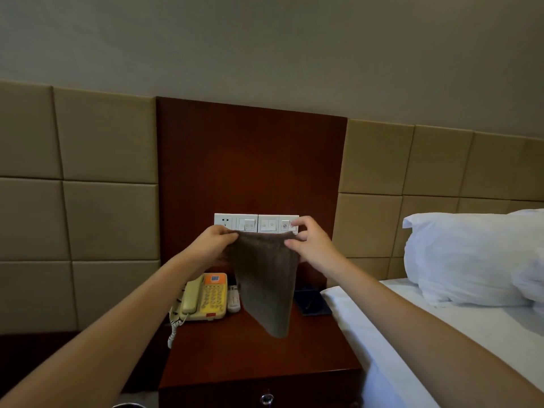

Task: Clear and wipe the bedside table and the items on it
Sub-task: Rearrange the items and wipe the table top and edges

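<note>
**Brown cloth up in the air over the bedside worktop, clutter on it**

Gripping a brown cloth by its top edge, mid-frame: left hand pinching the left corner, right hand pinching the right corner, thumb in front. Hangs loose and tapers to a point above the dark red worktop, apparently clear of it. Blocks the view of the worktop's far middle and the lower edge of the white switch panel on the wooden back board.

Far left on the worktop: beige and yellow phone with an orange label, coiled cord dangling off the left edge. Just right of it, small white remote, partly tucked behind the cloth. Far right, flat dark folder, right by the bed; touching or not, can't tell.

White bed pressed up against the worktop's right side, pillow further right. Padded tan wall panels either side. Round drawer knob at the near bottom.
</note>
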`<state>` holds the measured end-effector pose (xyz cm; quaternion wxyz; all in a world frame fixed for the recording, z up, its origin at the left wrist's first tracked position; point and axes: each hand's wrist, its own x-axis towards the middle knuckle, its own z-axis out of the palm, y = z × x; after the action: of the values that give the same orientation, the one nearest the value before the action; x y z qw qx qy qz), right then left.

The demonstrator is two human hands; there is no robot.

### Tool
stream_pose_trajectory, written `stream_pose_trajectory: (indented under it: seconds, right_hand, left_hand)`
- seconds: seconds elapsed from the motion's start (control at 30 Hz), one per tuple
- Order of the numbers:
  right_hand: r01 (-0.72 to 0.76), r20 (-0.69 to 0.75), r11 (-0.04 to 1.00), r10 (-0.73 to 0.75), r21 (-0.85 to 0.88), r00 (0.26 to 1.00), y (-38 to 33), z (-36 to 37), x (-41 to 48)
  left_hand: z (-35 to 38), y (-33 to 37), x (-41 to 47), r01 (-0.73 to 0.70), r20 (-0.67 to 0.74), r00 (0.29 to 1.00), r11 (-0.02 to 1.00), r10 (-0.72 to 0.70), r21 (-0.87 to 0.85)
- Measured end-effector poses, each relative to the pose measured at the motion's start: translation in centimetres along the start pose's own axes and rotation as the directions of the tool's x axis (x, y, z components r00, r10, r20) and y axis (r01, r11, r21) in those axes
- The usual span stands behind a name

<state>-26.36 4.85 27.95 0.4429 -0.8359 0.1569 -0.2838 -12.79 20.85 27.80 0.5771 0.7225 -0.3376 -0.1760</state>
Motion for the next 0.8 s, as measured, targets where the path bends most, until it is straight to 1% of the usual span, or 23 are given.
stream_pose_trajectory:
  seconds: [0.03,0.1,0.17,0.2,0.23,0.27,0.3,0.33,0.4,0.47,0.5,0.53,0.57,0.63,0.67,0.73,0.8]
  right_hand:
    - [-0.023,-0.005,1.000,0.023,0.003,1.000,-0.3,-0.1,0.0]
    - [-0.061,0.001,0.997,0.061,0.039,0.998,-1.1,-0.1,0.0]
    - [-0.110,0.022,0.981,0.108,0.157,0.994,-2.0,0.0,-0.2]
    - [-0.132,0.047,0.962,0.125,0.240,0.991,-2.5,0.2,-0.3]
    - [-0.147,0.074,0.934,0.130,0.325,0.989,-3.1,0.4,-0.3]
    - [-0.154,0.087,0.908,0.130,0.390,0.988,-3.8,0.7,-0.3]
    - [-0.153,0.081,0.891,0.131,0.428,0.988,-4.4,0.9,-0.1]
    - [-0.145,0.049,0.886,0.137,0.441,0.989,-4.8,1.1,0.1]
    - [-0.139,-0.051,0.879,0.182,0.456,0.982,-5.3,1.3,0.8]
    - [-0.178,-0.127,0.834,0.283,0.523,0.951,-4.8,1.0,1.3]
    - [-0.219,-0.118,0.786,0.346,0.578,0.931,-4.5,0.8,1.3]
    - [-0.273,-0.080,0.740,0.403,0.615,0.912,-3.9,0.7,1.1]
    - [-0.347,-0.021,0.713,0.452,0.609,0.892,-3.3,0.7,0.8]
    - [-0.508,0.120,0.686,0.531,0.521,0.839,-2.0,0.9,0.1]
    - [-0.566,0.191,0.661,0.552,0.492,0.812,-1.3,1.0,-0.1]
    - [-0.620,0.314,0.626,0.537,0.473,0.783,-0.3,1.4,-0.3]
    - [-0.618,0.376,0.660,0.492,0.426,0.785,0.0,1.6,-0.3]
  left_hand:
    - [0.1,0.1,-0.1,0.027,0.008,1.000,0.997,-0.026,-0.072]
    - [0.3,0.1,-0.4,0.049,0.013,0.999,0.989,-0.048,-0.140]
    - [0.6,0.2,-0.5,0.035,-0.028,0.999,0.967,-0.044,-0.252]
    - [0.7,0.4,-0.5,0.040,-0.046,0.997,0.936,-0.059,-0.351]
    - [0.8,0.6,-0.7,0.063,-0.032,0.996,0.891,-0.086,-0.450]
    - [0.8,0.6,-0.7,0.093,0.012,0.995,0.843,-0.102,-0.530]
    - [0.8,0.3,-0.5,0.117,0.060,0.993,0.811,-0.100,-0.573]
    - [1.0,-0.1,-0.8,0.143,0.103,0.990,0.782,-0.101,-0.607]
    - [1.5,-1.1,-1.8,0.258,0.246,0.961,0.712,-0.123,-0.653]
    - [1.9,-1.3,-2.8,0.314,0.362,0.928,0.712,-0.090,-0.628]
    - [1.9,-1.1,-3.1,0.310,0.386,0.921,0.717,-0.061,-0.625]
    - [1.8,-0.6,-3.3,0.294,0.392,0.919,0.721,-0.033,-0.628]
    - [1.6,-0.1,-3.4,0.276,0.388,0.922,0.727,-0.013,-0.629]
    - [1.1,0.5,-3.3,0.251,0.362,0.932,0.742,-0.012,-0.621]
    - [1.0,0.6,-3.1,0.242,0.341,0.940,0.753,-0.025,-0.612]
    - [0.8,0.7,-3.1,0.253,0.300,0.950,0.762,-0.081,-0.596]
    - [0.7,0.7,-3.0,0.279,0.278,0.951,0.769,-0.137,-0.576]
